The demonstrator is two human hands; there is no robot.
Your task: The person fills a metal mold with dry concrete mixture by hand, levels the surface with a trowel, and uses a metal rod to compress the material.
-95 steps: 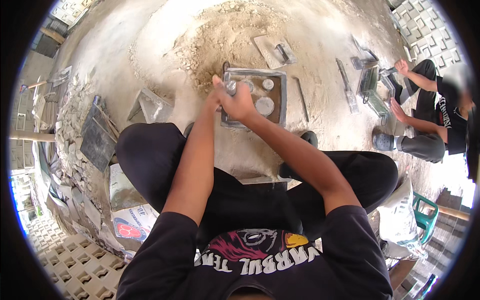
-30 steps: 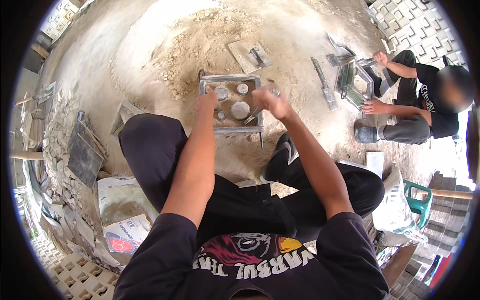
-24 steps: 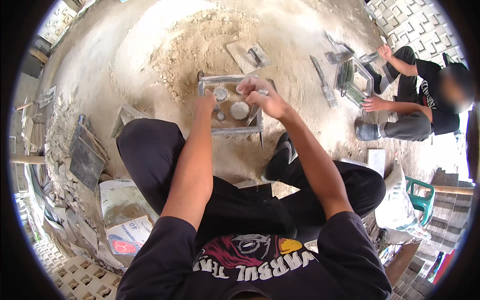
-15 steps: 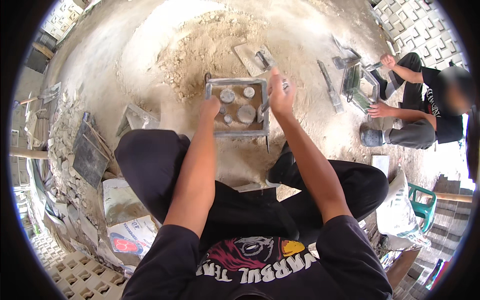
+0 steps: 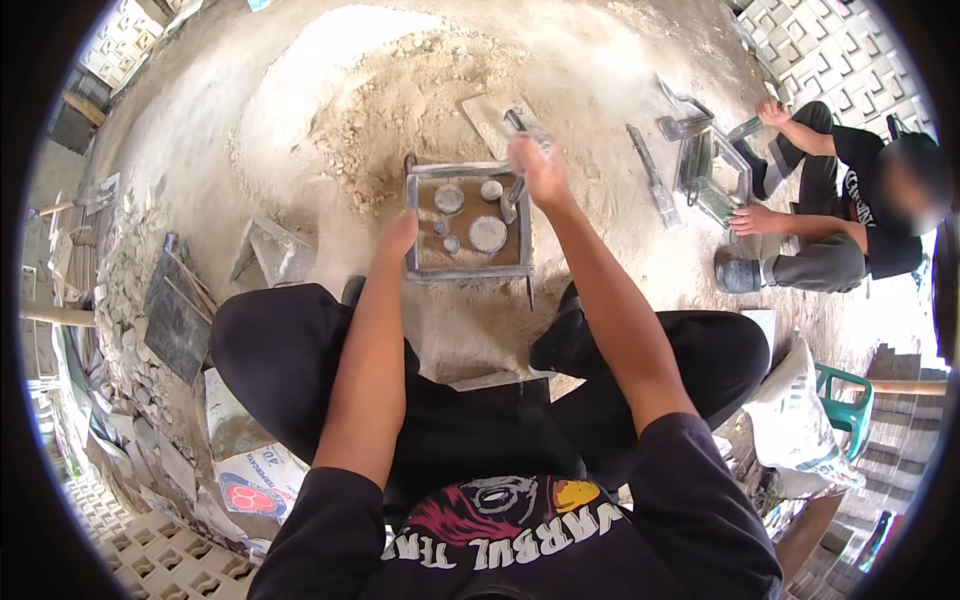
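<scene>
A square grey frame (image 5: 470, 273) lies on the ground in front of me, filled with brown sand. Several pale round discs of different sizes sit in the sand, the largest disc (image 5: 488, 235) to the right of centre. My right hand (image 5: 540, 172) is closed on a small trowel (image 5: 512, 203), its blade at the frame's upper right inner side. My left hand (image 5: 401, 232) rests against the frame's left wall; its fingers are hidden. Just beyond the frame lies a plastering float (image 5: 485, 118) with a raised handle, partly behind my right hand.
Loose sand (image 5: 370, 130) is heaped beyond the frame. At right a seated person (image 5: 865, 200) handles another frame (image 5: 742, 165), beside a long flat bar (image 5: 652, 175). Rubble and a dark board (image 5: 180, 318) lie left; a white sack (image 5: 795, 410) and green stool (image 5: 845, 405) stand right.
My right hand has moved left and inward, bringing the trowel over the sand inside the frame. My left hand has shifted from over the frame's left side to its outer edge.
</scene>
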